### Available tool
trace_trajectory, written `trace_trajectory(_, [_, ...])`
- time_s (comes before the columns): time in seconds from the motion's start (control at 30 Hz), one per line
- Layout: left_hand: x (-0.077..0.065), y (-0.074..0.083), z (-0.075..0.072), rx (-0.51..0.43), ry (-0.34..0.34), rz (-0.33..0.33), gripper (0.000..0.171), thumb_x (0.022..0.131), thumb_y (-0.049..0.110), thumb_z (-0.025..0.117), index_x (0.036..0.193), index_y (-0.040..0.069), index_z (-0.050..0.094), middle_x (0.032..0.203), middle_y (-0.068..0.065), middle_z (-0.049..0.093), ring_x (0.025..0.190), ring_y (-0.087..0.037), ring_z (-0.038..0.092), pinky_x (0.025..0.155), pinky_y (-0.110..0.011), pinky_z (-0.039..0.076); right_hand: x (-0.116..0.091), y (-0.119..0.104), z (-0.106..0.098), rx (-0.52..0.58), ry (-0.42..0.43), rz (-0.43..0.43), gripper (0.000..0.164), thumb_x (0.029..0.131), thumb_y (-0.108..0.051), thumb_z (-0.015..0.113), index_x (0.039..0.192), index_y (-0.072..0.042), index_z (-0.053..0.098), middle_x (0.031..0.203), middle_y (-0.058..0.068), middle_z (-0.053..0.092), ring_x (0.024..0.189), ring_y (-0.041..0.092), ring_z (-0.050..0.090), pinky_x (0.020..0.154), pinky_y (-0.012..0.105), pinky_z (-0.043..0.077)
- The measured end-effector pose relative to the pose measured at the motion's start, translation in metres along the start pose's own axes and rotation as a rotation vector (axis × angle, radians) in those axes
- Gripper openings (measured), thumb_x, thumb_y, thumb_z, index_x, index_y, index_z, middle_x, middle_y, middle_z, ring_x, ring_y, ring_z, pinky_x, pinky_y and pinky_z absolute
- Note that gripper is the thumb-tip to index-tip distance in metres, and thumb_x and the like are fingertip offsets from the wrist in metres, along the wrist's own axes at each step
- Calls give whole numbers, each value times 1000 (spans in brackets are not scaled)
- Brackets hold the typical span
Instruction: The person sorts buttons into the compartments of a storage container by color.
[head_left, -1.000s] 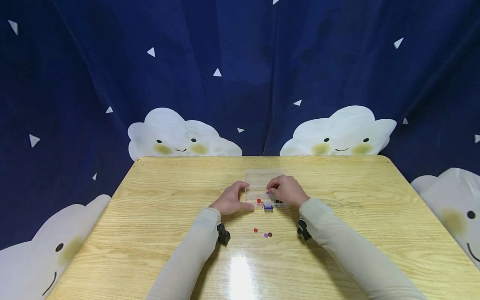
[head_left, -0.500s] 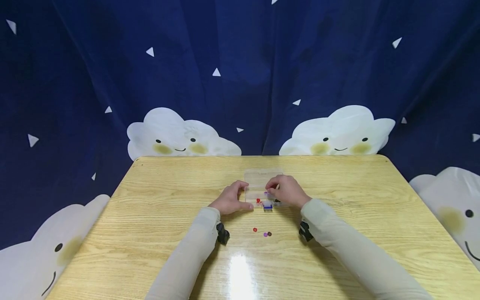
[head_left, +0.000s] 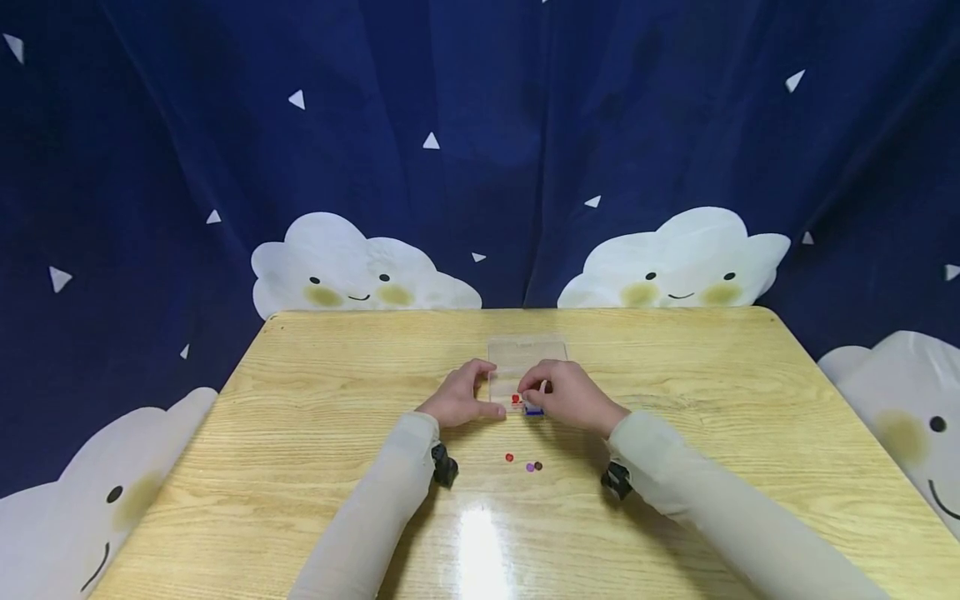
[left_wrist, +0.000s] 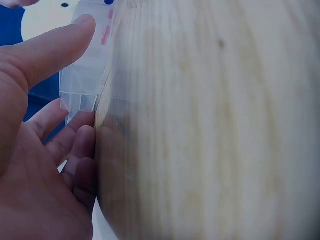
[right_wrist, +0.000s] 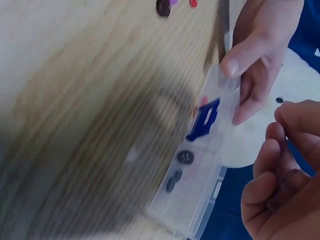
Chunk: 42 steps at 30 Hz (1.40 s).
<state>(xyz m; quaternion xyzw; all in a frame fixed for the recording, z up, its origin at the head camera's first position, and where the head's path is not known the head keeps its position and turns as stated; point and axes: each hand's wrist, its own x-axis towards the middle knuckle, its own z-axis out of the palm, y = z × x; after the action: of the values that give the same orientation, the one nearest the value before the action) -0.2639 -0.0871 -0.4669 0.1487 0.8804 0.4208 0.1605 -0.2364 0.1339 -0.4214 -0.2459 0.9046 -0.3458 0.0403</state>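
Note:
A clear plastic box [head_left: 525, 353] lies on the table with its lid raised open at the back. My left hand [head_left: 456, 402] grips its left end, thumb along the front and fingers behind the corner. Red buttons [head_left: 516, 399] sit in the left part, and black buttons [right_wrist: 185, 157] show through the right part. A blue clip-like piece [right_wrist: 205, 119] is at the middle of the front. Over the box's front is my right hand [head_left: 567, 397], fingers curled and thumb and forefinger tips close together. Whether anything lies between those tips is hidden.
In front of the box, a red button [head_left: 509, 457], a purple button [head_left: 529, 467] and a dark brown button [head_left: 538, 466] lie on the wooden table [head_left: 360, 367]. A dark blue curtain [head_left: 480, 150] with white clouds hangs behind the table.
My right hand has moved toward the front of the box, from above its middle to beside the blue piece. The purple spot under its fingertips is out of sight now. My left hand stays put.

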Motion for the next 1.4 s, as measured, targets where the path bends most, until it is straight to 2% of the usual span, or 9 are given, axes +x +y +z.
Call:
trace_trajectory(0.27, [0,-1,0,-1,-4,11,78,82,31,81,147,16,40,145,-12,47,132,-29,46,111,-46,40,-6,-10,7,18,-46,-53,11,92,-7,66,96,-8,76,88,1,70,72,10,55,65,21,47])
trace_trajectory(0.33, [0,-1,0,0,-3,7,77,83,30,81,147,16,41,144,-11,48,131,-29,46,110,-46,40,-8,-12,10,20,-73,-46,10,92,-9,67,97,-9,76,90,0,70,74,9,55,68,25,49])
trace_trajectory(0.4, [0,-1,0,5,-3,2,77,83,29,81,147,16,41,144,-9,48,131,-29,47,110,-46,41,-10,-13,12,12,-101,-73,11,92,-9,67,98,-9,76,93,0,73,76,8,58,84,35,54])
trace_trajectory(0.47, [0,-1,1,6,0,4,76,83,28,81,147,16,42,144,-9,49,130,-30,48,110,-45,41,-12,-14,14,2,-130,-103,12,92,-8,67,99,-8,76,96,2,74,80,8,60,90,43,54])
trace_trajectory(0.53, [0,0,1,6,2,10,76,82,27,82,146,15,42,144,-8,50,130,-30,48,111,-45,41,-14,-14,15,-10,-160,-142,12,91,-5,67,99,-6,76,97,5,75,85,8,62,93,44,53])
trace_trajectory(0.63, [-1,0,1,6,7,15,77,81,28,83,146,15,42,143,-9,50,129,-30,49,111,-44,41,-16,-15,18,-30,-206,-169,11,89,-4,69,97,-5,76,93,5,75,83,7,60,78,31,55])
trace_trajectory(0.77, [-2,-1,0,9,16,9,77,81,29,83,145,16,43,141,-10,50,128,-29,48,109,-44,41,-18,-17,21,-41,-250,-164,11,87,-3,71,96,-6,76,88,2,73,77,3,56,72,20,50])
trace_trajectory(1.1, [-1,-2,1,6,-3,18,78,80,28,83,145,15,42,140,-12,50,126,-27,48,110,-44,40,-23,-20,27,-117,-288,-154,11,86,-5,73,92,-13,78,91,-3,72,80,4,59,77,23,50])
trace_trajectory(1.4, [0,-1,0,8,15,-9,77,80,28,83,145,17,43,142,-11,49,128,-28,47,111,-44,39,-21,-16,32,-202,-271,-223,15,81,-3,73,88,-15,78,84,-4,72,82,10,60,80,27,47])
